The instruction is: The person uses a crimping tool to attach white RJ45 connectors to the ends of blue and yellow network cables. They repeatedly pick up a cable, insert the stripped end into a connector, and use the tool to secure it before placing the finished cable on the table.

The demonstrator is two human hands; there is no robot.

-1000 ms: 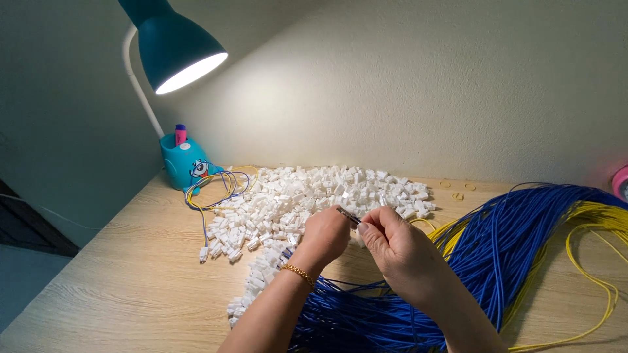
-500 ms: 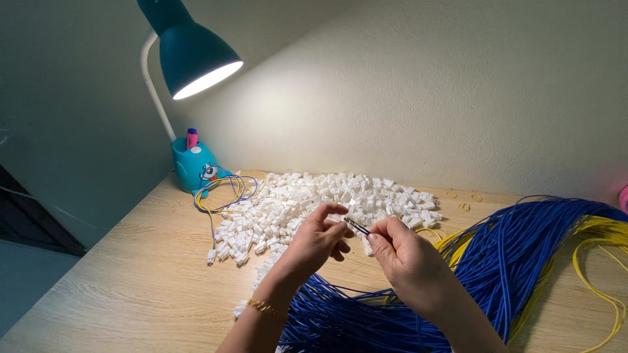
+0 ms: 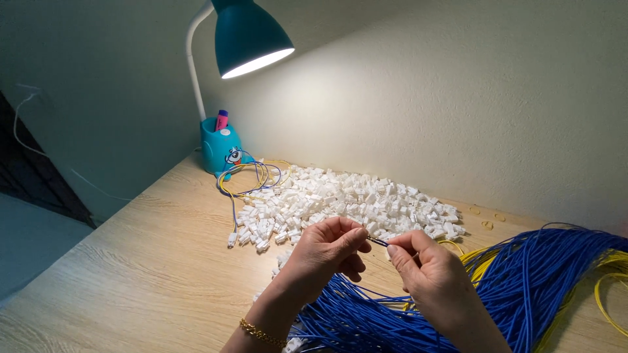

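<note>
My left hand [image 3: 330,252] and my right hand [image 3: 425,265] meet above the wooden desk [image 3: 150,274], fingertips almost touching. Between them runs a thin blue wire end [image 3: 378,242], pinched by both hands. Whether a white connector sits inside my left fingers is hidden. Just beyond the hands lies a wide heap of small white plastic connectors [image 3: 340,202]. Under and to the right of my hands spreads a thick bundle of blue wires [image 3: 523,287], with yellow wires [image 3: 611,287] along its right side.
A teal desk lamp [image 3: 252,39] shines from the back left, its teal base [image 3: 219,147] holding a pink marker. A small coil of blue and yellow wires [image 3: 252,176] with connectors lies beside it. The pale wall stands close behind the desk.
The view has shifted so the lamp and heap sit further right. My hands stay together on the wire end, with the left fingers now closed nearer the right fingertips.
</note>
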